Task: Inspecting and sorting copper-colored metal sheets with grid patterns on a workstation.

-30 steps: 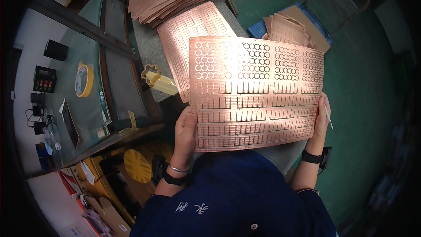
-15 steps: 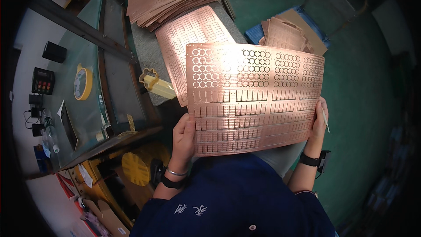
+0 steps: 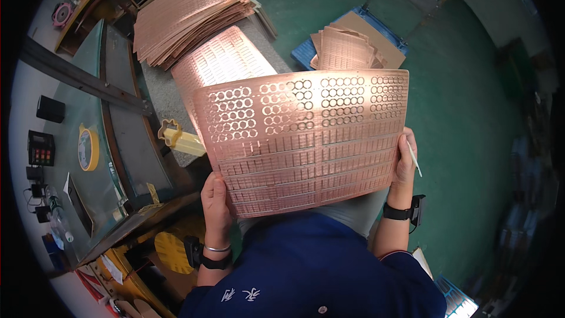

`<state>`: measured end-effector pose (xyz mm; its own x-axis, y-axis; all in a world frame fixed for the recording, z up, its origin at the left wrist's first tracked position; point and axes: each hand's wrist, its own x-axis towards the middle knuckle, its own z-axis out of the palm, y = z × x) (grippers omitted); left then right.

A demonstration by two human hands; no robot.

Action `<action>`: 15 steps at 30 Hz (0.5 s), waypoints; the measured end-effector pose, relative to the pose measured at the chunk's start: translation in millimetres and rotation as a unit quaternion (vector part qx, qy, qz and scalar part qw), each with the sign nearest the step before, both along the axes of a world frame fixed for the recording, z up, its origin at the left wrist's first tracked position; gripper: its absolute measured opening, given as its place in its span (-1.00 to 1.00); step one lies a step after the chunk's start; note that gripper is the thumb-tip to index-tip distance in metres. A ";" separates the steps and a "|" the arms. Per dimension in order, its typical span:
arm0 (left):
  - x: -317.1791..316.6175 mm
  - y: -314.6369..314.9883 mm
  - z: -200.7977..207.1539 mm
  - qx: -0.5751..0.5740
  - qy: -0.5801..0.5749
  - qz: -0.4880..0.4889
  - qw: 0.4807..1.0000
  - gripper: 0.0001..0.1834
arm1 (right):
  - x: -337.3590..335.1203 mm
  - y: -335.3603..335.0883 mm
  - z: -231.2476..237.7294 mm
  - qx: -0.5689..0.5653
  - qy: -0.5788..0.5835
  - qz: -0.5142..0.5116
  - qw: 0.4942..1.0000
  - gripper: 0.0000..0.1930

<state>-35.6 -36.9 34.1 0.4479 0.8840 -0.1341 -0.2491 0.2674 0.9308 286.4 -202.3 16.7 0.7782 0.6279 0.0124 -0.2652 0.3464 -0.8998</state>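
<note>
A large copper-coloured circuit board panel, patterned with rows of rings and small rectangles, is held tilted over my lap. My left hand grips its lower left edge, thumb on the near face. At the right edge my right hand holds the panel too, and a thin pale stick shows against those fingers. Behind it, a second copper panel lies on a grey surface, partly hidden by the held one. A tall stack of similar panels rests just beyond.
More panels lie with cardboard on a blue chair at the far right. A pale yellow bar lies on the grey bench. On the glass-topped table at left is a yellow tape roll. A yellow stool stands below.
The held panel has turned, its left side dropping and its top edge now sloping up to the right. The surroundings have shifted left in view. Both hands keep their hold.
</note>
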 end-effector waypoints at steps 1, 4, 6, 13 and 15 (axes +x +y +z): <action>0.2 1.0 -2.5 0.003 -0.002 0.010 1.000 -0.69 | -0.8 0.2 2.4 0.016 0.009 0.013 1.000 -0.81; 0.6 2.1 -5.5 0.002 -0.003 0.018 1.000 -0.65 | -4.9 0.6 8.0 0.009 0.007 0.010 1.000 -0.80; 1.5 2.5 -4.3 -0.011 -0.004 0.023 1.000 -0.61 | -6.8 1.1 13.1 -0.011 0.000 0.009 1.000 -0.79; 0.3 4.8 -10.3 -0.017 0.001 0.018 1.000 -0.61 | -8.3 0.0 21.7 -0.028 -0.013 0.022 0.999 -0.80; -0.4 4.0 -9.1 -0.018 0.013 0.009 1.000 -0.57 | -10.2 -0.1 26.7 -0.038 -0.017 0.019 0.999 -0.80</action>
<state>-36.0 -32.9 25.0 0.4282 0.8862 -0.1768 -0.2300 0.2961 0.9271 276.3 -202.3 43.4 0.7542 0.6566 -0.0097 -0.2454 0.2681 -0.9316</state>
